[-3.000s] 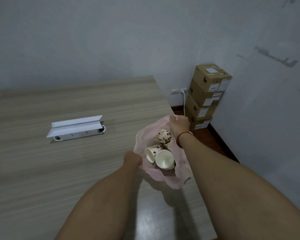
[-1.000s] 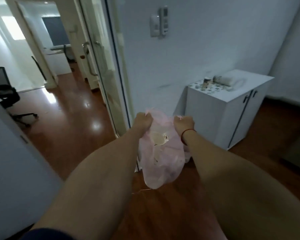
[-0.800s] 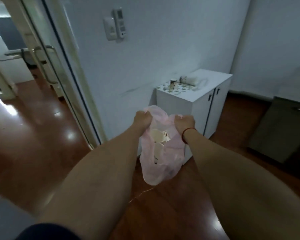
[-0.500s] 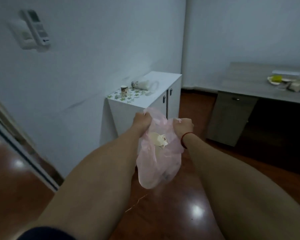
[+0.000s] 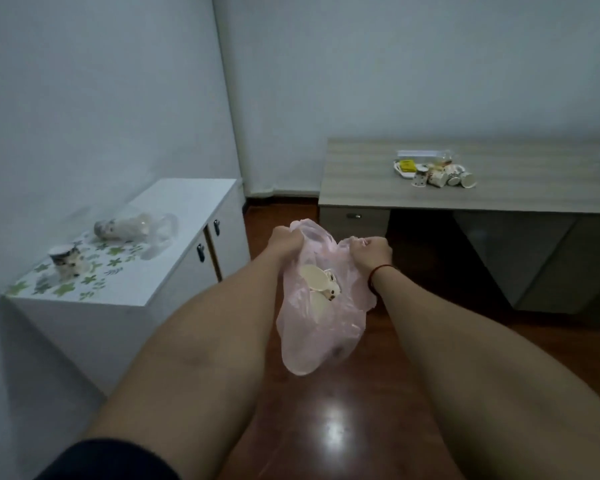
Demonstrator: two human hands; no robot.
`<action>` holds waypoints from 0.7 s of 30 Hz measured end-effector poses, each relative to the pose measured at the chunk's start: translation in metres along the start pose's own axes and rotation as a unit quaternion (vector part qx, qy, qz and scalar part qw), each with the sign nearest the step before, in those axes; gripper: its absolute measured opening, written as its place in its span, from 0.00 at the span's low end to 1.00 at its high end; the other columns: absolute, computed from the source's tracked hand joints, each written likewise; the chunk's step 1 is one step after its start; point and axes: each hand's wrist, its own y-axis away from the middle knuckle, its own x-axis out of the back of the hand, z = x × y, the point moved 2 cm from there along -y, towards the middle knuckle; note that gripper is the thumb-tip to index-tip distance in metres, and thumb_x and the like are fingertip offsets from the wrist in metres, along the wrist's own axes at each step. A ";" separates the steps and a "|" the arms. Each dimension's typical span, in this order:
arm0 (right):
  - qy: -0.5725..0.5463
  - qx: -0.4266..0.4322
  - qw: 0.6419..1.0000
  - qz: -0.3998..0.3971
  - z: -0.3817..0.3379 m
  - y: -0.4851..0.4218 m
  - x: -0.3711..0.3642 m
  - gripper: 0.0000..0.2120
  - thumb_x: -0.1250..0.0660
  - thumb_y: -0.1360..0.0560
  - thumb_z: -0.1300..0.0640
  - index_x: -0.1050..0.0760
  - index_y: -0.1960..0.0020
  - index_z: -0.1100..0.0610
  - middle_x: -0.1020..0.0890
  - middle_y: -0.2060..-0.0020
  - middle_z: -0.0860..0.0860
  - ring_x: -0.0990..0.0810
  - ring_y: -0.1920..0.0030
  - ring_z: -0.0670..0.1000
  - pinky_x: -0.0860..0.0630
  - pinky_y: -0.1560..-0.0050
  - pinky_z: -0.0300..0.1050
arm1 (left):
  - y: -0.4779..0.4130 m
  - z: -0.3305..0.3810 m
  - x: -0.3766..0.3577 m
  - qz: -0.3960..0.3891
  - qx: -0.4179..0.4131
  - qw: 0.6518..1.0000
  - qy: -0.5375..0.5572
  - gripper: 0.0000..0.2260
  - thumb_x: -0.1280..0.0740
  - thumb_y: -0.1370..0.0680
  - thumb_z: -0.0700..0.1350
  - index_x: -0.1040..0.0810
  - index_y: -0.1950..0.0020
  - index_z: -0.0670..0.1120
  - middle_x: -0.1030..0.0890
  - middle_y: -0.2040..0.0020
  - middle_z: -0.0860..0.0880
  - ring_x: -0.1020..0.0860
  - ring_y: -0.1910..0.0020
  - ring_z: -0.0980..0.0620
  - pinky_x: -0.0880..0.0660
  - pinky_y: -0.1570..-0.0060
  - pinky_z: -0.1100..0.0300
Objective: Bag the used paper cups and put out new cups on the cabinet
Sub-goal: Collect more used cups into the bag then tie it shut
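Note:
A thin pink plastic bag (image 5: 321, 337) hangs in mid-air above the floor, with used paper cups (image 5: 317, 285) showing through its open mouth. My left hand (image 5: 284, 242) grips the bag's left rim and my right hand (image 5: 369, 252) grips its right rim. At the left stands a white cabinet (image 5: 174, 268). On its top one patterned paper cup (image 5: 64, 259) stands upright, and a stack of cups in a clear sleeve (image 5: 132, 226) lies on its side. Several more used cups (image 5: 442, 176) lie on a grey desk (image 5: 499, 195) at the back right.
A white tray with a yellow item (image 5: 406, 166) sits by the cups on the desk. A green leaf-patterned mat (image 5: 94, 271) covers the cabinet's near end. The floor (image 5: 329, 427) is glossy brown wood, and pale walls meet in a corner behind the cabinet.
The view has swung right, from a table to a doorway and then to the cabinet and desk. Both hands keep hold of the bag throughout.

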 end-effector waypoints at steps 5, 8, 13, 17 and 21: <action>-0.018 -0.042 0.997 0.060 0.012 -0.090 0.028 0.13 0.38 0.22 0.54 0.24 0.63 0.57 0.24 0.65 0.53 0.25 0.63 0.51 0.31 0.61 0.38 | -0.073 0.041 -0.064 -0.038 -0.038 0.998 -0.013 0.18 0.45 0.20 0.43 0.25 0.37 0.35 0.20 0.41 0.38 0.21 0.43 0.40 0.27 0.55 0.56; -0.024 -0.049 0.995 0.081 0.016 -0.141 0.042 0.10 0.38 0.22 0.55 0.24 0.60 0.58 0.23 0.61 0.54 0.24 0.59 0.53 0.33 0.65 0.35 | -0.123 0.058 -0.104 -0.046 -0.040 0.998 -0.014 0.19 0.44 0.21 0.44 0.24 0.38 0.35 0.20 0.40 0.37 0.21 0.41 0.39 0.24 0.45 0.52; -0.028 -0.079 0.990 0.116 0.035 -0.241 0.074 0.12 0.37 0.23 0.54 0.20 0.56 0.60 0.21 0.61 0.55 0.22 0.59 0.54 0.29 0.60 0.40 | -0.204 0.098 -0.193 -0.106 -0.058 0.992 -0.018 0.18 0.43 0.21 0.44 0.22 0.40 0.34 0.20 0.43 0.36 0.20 0.44 0.39 0.26 0.55 0.58; -0.029 -0.105 0.985 0.133 0.045 -0.324 0.112 0.15 0.37 0.23 0.53 0.19 0.50 0.64 0.17 0.54 0.59 0.18 0.51 0.58 0.30 0.57 0.39 | -0.254 0.134 -0.262 -0.131 -0.045 0.990 -0.027 0.17 0.44 0.20 0.43 0.23 0.39 0.34 0.20 0.44 0.39 0.21 0.44 0.40 0.27 0.53 0.57; -0.036 -0.109 0.976 0.184 0.048 -0.398 0.155 0.16 0.37 0.23 0.54 0.19 0.45 0.64 0.17 0.47 0.60 0.19 0.46 0.59 0.30 0.54 0.40 | -0.298 0.172 -0.323 -0.140 -0.058 0.988 -0.023 0.18 0.43 0.20 0.44 0.23 0.39 0.34 0.21 0.41 0.35 0.21 0.41 0.39 0.27 0.53 0.55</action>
